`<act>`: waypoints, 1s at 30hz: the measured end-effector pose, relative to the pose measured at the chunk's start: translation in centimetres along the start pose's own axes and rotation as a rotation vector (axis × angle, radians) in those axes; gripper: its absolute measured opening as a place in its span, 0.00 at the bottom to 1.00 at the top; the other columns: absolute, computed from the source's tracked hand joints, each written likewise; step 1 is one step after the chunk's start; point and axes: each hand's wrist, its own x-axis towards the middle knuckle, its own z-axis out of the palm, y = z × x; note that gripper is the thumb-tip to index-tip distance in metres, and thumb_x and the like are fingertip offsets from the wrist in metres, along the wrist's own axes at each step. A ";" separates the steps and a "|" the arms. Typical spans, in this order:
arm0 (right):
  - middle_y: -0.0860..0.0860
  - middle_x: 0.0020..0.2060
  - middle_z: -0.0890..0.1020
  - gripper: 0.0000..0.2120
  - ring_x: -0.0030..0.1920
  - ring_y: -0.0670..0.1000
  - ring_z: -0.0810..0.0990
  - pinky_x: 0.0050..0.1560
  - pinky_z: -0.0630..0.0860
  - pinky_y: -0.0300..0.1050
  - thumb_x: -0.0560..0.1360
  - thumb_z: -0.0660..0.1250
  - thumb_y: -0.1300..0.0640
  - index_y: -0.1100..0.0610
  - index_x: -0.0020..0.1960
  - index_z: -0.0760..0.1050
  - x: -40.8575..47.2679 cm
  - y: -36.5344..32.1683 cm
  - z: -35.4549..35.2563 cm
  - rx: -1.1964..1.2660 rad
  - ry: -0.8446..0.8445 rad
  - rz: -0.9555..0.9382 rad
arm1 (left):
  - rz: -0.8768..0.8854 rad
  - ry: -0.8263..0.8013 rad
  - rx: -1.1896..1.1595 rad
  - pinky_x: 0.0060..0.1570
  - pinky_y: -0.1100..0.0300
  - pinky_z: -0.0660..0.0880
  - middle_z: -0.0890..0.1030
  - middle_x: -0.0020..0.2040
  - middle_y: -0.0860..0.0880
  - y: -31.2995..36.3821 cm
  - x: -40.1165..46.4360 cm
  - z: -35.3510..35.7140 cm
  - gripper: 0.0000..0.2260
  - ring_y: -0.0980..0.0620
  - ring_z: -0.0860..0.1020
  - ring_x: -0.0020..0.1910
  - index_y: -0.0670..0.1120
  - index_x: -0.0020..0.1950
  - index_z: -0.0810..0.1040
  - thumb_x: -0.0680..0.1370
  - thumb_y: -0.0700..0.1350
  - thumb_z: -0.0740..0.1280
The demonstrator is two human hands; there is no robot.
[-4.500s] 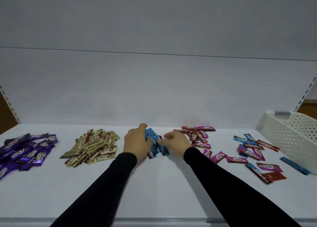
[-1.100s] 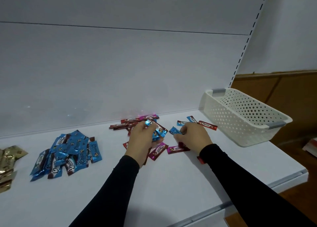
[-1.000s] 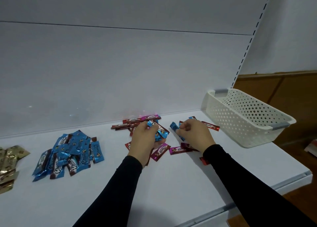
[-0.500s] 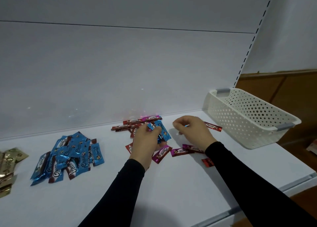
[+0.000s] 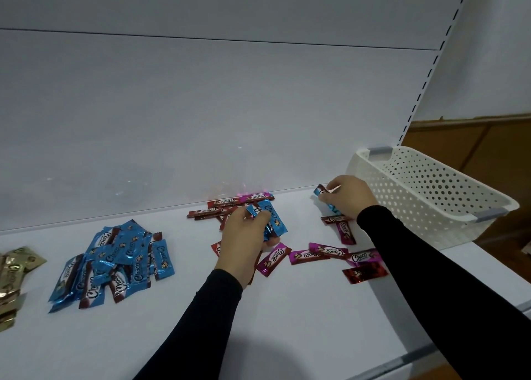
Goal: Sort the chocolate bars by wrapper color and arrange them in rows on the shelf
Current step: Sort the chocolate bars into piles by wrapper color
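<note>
- While the left hand (image 5: 244, 236) hovers over the middle of the white shelf (image 5: 287, 322), its fingers curl round a small bunch of blue bars (image 5: 271, 217), one of them sticking up past the fingertips.
- The right hand (image 5: 347, 197) is farther back, near the shelf's rear edge, pinching another blue bar (image 5: 326, 198) whose lower end shows beneath the palm.
- A sorted blue pile (image 5: 115, 262) lies well to the left of the left hand, the bars overlapping loosely and not in a row.
- At the far left edge, part of a gold pile (image 5: 14, 279) shows.
- Red bars (image 5: 215, 211) lie along the back wall behind the left hand, with one pink bar (image 5: 255, 197) among them.
- Pink bars (image 5: 307, 256) are scattered between the two forearms, and a red bar (image 5: 363, 273) lies just beside the right sleeve.
- A white perforated basket (image 5: 431, 196) sits at the right end of the shelf, just beside the right hand.
</note>
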 end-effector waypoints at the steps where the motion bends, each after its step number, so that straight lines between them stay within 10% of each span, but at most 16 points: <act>1: 0.54 0.47 0.81 0.13 0.51 0.55 0.80 0.48 0.73 0.43 0.73 0.73 0.52 0.60 0.52 0.80 0.3 0.3 -0.1 -0.064 -0.001 0.014 | 0.000 0.003 0.005 0.36 0.60 0.83 0.81 0.52 0.44 0.0 0.0 0.0 0.06 0.50 0.84 0.44 0.48 0.58 0.74 0.82 0.42 0.66; 7: 0.53 0.24 0.69 0.19 0.26 0.50 0.68 0.25 0.60 0.43 0.73 0.70 0.50 0.61 0.30 0.71 1.1 1.1 0.3 -0.322 -0.081 0.080 | -0.013 0.027 0.037 0.36 0.59 0.83 0.80 0.56 0.42 0.1 0.0 0.1 0.08 0.46 0.84 0.51 0.47 0.60 0.74 0.82 0.43 0.66; 17: 0.49 0.43 0.84 0.10 0.43 0.48 0.82 0.43 0.76 0.39 0.72 0.75 0.53 0.56 0.50 0.81 -2.4 -1.6 0.4 0.386 -0.008 0.005 | 0.004 0.044 0.024 0.43 0.54 0.84 0.82 0.53 0.43 0.4 -0.4 -0.4 0.07 0.50 0.85 0.42 0.50 0.60 0.73 0.82 0.44 0.66; 23: 0.50 0.41 0.84 0.07 0.39 0.44 0.81 0.35 0.73 0.28 0.72 0.75 0.57 0.56 0.48 0.81 -7.0 -7.1 1.0 0.697 -0.151 -0.066 | 0.185 0.117 0.076 0.45 0.54 0.84 0.82 0.53 0.47 1.3 -2.2 -4.8 0.04 0.50 0.85 0.46 0.52 0.54 0.76 0.82 0.44 0.66; 30: 0.48 0.45 0.85 0.11 0.43 0.44 0.83 0.41 0.76 0.32 0.72 0.75 0.55 0.58 0.52 0.80 -11.3 -14.9 7.5 0.693 -0.395 -0.173 | 0.384 0.397 0.624 0.30 0.78 0.68 0.77 0.43 0.57 4.3 -4.3 -16.0 0.07 0.65 0.74 0.37 0.52 0.58 0.73 0.81 0.45 0.66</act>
